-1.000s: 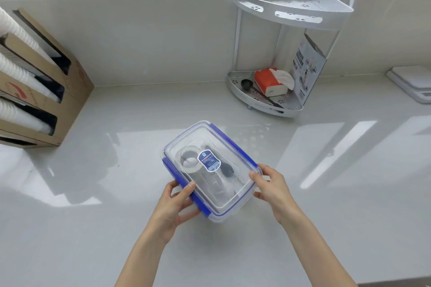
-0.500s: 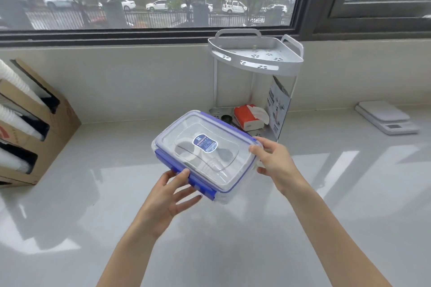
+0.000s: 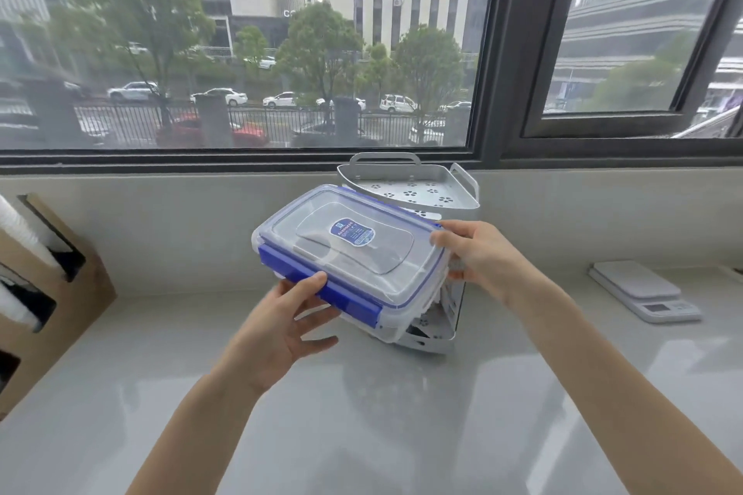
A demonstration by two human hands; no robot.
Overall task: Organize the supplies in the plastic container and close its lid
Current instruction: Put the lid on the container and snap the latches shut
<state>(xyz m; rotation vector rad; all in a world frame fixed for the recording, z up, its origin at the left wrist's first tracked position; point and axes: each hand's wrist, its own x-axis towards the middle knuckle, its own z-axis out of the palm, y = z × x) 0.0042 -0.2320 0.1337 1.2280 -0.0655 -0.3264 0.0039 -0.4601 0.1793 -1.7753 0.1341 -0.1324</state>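
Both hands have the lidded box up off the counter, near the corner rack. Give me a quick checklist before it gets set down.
1. Clear plastic container with blue latches held from both sides: ok, left hand on the near long side, right hand at the right end.
2. Lid seated on top: ok.
3. Near blue latch folded down: ok.
4. Other latches: cannot tell.
5. Top tier of the grey metal corner rack bare: ok.
6. Container level: not ok, tilted.
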